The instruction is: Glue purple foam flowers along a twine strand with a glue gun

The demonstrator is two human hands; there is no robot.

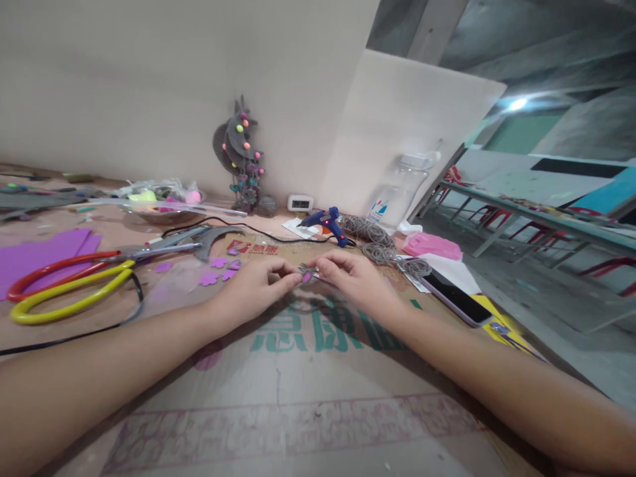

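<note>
Over the printed cardboard [308,384], my left hand [261,285] and my right hand [355,278] meet fingertip to fingertip. Between them they pinch a small grey and purple craft piece [307,273]; its exact shape is too small to make out. Thumb and forefinger are closed on it in each hand. Just left of my left hand lie several purple flower cutouts [218,268]. Beyond my right hand a blue glue gun [330,224] stands with its nozzle pointing left, near coils of grey cord [370,238].
Scissors with red and yellow handles [74,285] lie at left by purple sheets [47,255]. Behind are a bowl [161,205], a decorated grey moon ornament [243,152], a small clock [301,202] and a clear bottle [400,189]. A phone [454,295] lies at right.
</note>
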